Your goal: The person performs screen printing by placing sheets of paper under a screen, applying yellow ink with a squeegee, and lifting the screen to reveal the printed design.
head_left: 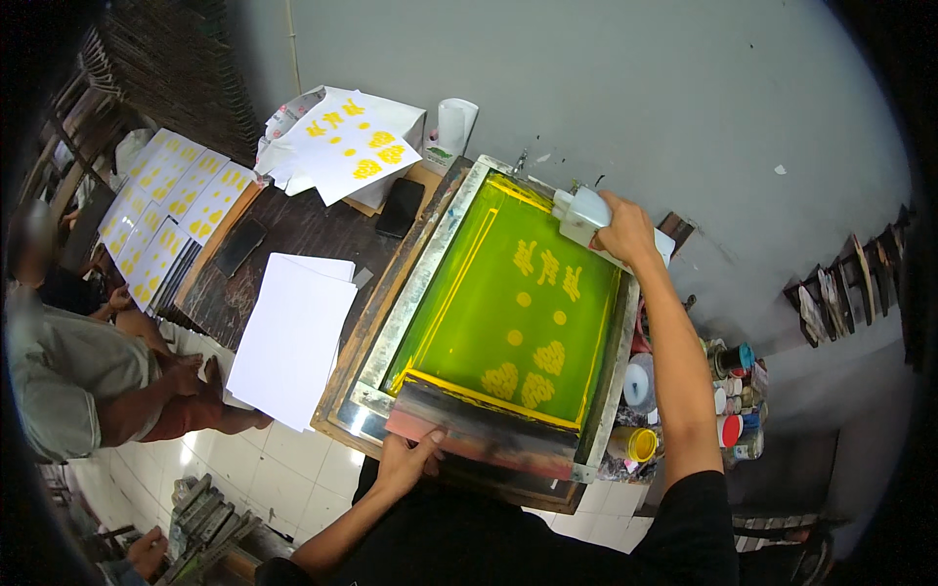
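Note:
A screen-printing frame (402, 339) with a green mesh lies tilted before me, yellow ink along its inner edges and yellow flower-like motifs and dots in the mesh. At its near end rests a wide squeegee (498, 437) with a reddish, stained handle. My left hand (405, 465) is closed around the squeegee's left end, thumb on top. Over the far right corner of the frame, my right hand (626, 230) grips a whitish plastic bottle (583, 213), its narrower end toward the mesh. Part of the bottle is hidden behind that hand.
Left of the frame lie a stack of white paper (291, 337) and a dark phone (400, 207). Beyond them sits a printed sheet (350, 146); more prints (171, 200) lie far left. Paint jars (728, 430) crowd the right. A seated person (83, 381) is at left.

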Motion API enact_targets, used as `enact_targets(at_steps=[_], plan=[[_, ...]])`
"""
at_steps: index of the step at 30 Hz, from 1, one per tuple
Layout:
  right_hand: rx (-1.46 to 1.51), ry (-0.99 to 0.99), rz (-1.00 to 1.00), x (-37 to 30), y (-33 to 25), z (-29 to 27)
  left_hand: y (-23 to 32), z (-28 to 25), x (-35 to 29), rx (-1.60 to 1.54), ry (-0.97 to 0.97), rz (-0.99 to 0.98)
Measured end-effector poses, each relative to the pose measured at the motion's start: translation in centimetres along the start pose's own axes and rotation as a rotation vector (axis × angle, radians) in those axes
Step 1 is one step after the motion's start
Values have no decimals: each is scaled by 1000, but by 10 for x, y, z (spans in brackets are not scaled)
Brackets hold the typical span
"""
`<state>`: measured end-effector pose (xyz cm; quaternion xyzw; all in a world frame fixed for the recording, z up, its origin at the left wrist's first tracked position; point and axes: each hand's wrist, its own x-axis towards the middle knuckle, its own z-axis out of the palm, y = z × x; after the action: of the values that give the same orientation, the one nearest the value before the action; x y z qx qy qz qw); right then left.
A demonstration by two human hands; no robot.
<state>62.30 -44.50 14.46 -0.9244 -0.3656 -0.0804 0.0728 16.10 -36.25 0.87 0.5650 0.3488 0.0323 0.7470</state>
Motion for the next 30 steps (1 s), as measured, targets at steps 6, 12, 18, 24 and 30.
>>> enact_targets(at_steps=[6, 12, 18, 24, 30], plan=[[-18, -4, -60, 19, -19, -2, 0, -3, 0, 21, -24, 26], [-65, 7, -90, 34, -26, 0, -2, -4, 1, 8, -35, -1], [-145, -30, -95, 29, -9, -3, -2, -3, 1, 8, -36, 7], [-205, -61, -46, 15, 17, -6, 0, 0, 1, 21, -3, 53], [-215, -58, -30, 2, 44, -7, -2, -2, 0, 40, -36, -28]])
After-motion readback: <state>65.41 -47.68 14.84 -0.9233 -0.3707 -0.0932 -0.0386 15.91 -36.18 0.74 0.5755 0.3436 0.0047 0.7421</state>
